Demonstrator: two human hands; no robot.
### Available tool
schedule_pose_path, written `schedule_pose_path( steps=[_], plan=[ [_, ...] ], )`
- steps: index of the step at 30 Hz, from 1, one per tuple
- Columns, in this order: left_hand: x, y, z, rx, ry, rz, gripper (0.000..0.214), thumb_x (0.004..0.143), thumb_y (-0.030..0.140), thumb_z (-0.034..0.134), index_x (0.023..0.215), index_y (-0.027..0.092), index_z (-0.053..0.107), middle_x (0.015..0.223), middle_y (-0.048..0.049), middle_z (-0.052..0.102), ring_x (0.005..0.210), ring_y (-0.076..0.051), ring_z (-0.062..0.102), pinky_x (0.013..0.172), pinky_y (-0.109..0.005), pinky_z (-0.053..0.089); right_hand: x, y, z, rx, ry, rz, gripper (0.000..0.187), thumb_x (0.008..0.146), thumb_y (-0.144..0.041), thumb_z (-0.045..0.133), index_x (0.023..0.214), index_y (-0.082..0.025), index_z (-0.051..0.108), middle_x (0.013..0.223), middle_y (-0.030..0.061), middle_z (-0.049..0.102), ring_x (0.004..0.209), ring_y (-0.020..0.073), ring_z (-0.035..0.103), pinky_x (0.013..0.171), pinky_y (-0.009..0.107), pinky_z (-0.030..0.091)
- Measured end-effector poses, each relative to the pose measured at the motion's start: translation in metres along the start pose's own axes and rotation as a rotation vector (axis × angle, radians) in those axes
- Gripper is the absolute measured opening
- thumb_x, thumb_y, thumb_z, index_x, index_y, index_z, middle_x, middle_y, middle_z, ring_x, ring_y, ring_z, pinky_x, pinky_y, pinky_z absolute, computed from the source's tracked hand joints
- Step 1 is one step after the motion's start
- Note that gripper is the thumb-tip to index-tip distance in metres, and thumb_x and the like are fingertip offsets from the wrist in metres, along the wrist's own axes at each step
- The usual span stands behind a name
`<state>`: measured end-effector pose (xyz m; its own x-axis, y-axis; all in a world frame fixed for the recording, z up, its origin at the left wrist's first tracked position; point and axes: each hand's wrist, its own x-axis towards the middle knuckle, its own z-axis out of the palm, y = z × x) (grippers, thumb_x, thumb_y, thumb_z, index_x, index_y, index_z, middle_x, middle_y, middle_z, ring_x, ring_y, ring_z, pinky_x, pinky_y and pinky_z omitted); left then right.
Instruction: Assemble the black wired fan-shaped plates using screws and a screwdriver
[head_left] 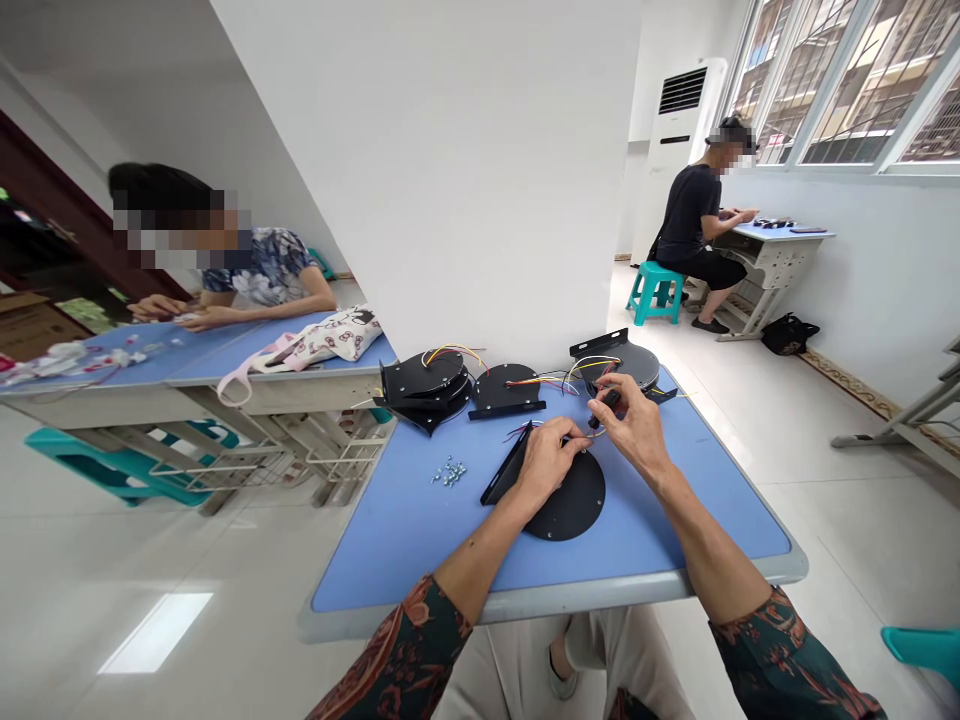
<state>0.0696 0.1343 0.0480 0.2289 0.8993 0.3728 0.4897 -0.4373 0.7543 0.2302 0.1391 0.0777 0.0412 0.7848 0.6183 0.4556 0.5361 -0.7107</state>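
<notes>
My left hand (553,458) rests over a black round plate (566,510) with an upright slotted bracket along its left side. Its thumb and fingertips are pinched together above the plate, near a thin wire; what they hold is too small to tell. Just to the right, my right hand (636,428) is closed on a small black object (610,398), whose kind I cannot make out. Its fingertips are close to those of my left hand. A small heap of silvery screws (450,472) lies left of the plate on the blue table (405,540).
Behind my hands stand stacked black plates (427,375), a single black plate (506,390) and more plates (634,365) with coloured wires. A white pillar (480,180) rises behind the table. People work at a left table (202,360) and a far desk (787,235).
</notes>
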Motion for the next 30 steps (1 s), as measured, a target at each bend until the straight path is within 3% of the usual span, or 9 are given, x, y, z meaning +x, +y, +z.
schedule_pose_path(
  steps=[8,20,30],
  plan=[
    [0.0010,-0.0047,0.0012,-0.048,-0.051,0.009,0.021,0.093,0.019,0.059,0.082,0.020,0.077,0.086,-0.0003,0.075,0.084,-0.017,0.067,0.083,-0.027,0.050,-0.0003,0.0009,-0.0028,-0.051,0.058,-0.055,0.012,0.093,-0.030,0.059,0.101,-0.021,0.064,0.083,0.0019,0.070,0.069,0.0159,0.062,0.067,0.028,0.049],
    [0.0016,-0.0051,0.0011,0.011,-0.087,0.032,0.017,0.091,0.015,0.063,0.083,0.020,0.077,0.090,-0.0015,0.077,0.088,-0.018,0.070,0.087,-0.029,0.051,-0.0024,0.0001,0.0020,-0.102,-0.006,-0.142,0.007,0.092,-0.026,0.060,0.096,-0.022,0.064,0.082,0.0019,0.070,0.065,0.0155,0.059,0.065,0.028,0.048],
    [0.0021,-0.0060,0.0020,0.039,-0.061,0.007,0.014,0.090,0.014,0.065,0.086,0.020,0.076,0.094,-0.0018,0.078,0.089,-0.018,0.071,0.089,-0.029,0.052,-0.0039,-0.0024,0.0014,-0.111,-0.071,-0.278,0.007,0.096,-0.026,0.056,0.098,-0.023,0.062,0.086,0.0040,0.071,0.072,0.0183,0.064,0.066,0.029,0.051]
  ],
)
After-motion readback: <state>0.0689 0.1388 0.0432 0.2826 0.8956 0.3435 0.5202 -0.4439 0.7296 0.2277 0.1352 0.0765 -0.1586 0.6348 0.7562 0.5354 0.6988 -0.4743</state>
